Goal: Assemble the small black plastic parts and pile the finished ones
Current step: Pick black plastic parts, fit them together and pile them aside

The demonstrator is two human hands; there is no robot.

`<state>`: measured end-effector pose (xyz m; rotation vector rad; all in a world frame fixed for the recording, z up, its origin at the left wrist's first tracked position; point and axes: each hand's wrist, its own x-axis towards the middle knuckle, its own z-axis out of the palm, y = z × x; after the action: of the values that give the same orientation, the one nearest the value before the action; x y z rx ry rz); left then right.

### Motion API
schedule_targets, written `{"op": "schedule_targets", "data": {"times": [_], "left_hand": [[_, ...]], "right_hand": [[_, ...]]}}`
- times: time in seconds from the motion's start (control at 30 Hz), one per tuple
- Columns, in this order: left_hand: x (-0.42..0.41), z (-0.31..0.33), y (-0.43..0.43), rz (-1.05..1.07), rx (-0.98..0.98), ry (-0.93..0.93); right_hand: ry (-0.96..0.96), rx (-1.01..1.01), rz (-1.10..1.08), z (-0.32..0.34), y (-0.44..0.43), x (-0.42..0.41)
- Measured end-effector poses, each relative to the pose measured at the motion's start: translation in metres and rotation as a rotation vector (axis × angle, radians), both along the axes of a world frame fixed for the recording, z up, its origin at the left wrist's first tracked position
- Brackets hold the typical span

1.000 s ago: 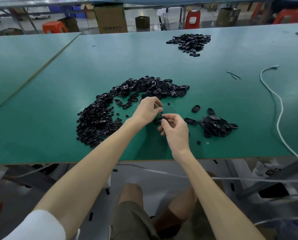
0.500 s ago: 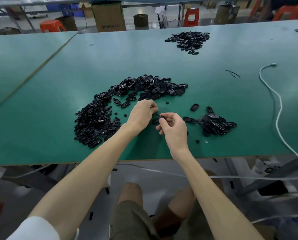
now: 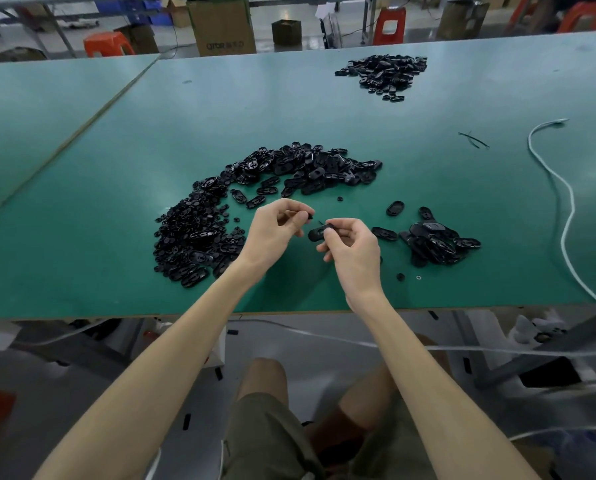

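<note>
The right hand (image 3: 355, 251) is gripping an oval black shell (image 3: 316, 234) between thumb and curled fingers, above the counter (image 3: 116, 202) and towards the middle of its near edge. The shell's long axis is running roughly left to right, and its free end is pointing at the left hand (image 3: 277, 232). That hand is pinching a small black piece (image 3: 311, 216) at its fingertips, just above and to the left of the shell's free end, with a narrow gap between the two parts. The left hand is therefore the nearer one for seating the piece, likely with a short move down and to the right.

Half a second ago the hands were pressed together over the part; now they are standing slightly apart, the left one raised. The supply heap (image 3: 199, 237) is lying to the left of the hands, and the finished pile (image 3: 438, 242) is sitting to the right, near the right hand.
</note>
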<state>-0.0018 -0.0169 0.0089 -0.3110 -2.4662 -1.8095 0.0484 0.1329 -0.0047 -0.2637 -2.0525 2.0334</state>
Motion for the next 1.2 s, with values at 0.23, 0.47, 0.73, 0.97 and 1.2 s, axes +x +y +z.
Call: {"op": "schedule_targets", "data": {"times": [0.23,0.47,0.73,0.97,1.2], "left_hand": [[0.009,0.003,-0.004,-0.038,-0.103,0.038],[0.015,0.008,-0.004,-0.09,-0.352,0.131],[0.02,0.007,-0.005,-0.141,-0.557,0.287],[0.021,0.009,-0.005,-0.127,-0.562,0.332],[0.021,0.009,-0.005,-0.123,-0.548,0.329]], "right_hand": [[0.02,-0.028,-0.002,0.0,0.001,0.001],[0.028,-0.012,0.012,-0.003,0.002,0.002],[0.019,-0.021,0.037,-0.003,0.002,0.001],[0.023,-0.017,0.037,-0.004,0.001,0.0],[0.03,-0.005,0.035,-0.004,0.001,0.001]]}}
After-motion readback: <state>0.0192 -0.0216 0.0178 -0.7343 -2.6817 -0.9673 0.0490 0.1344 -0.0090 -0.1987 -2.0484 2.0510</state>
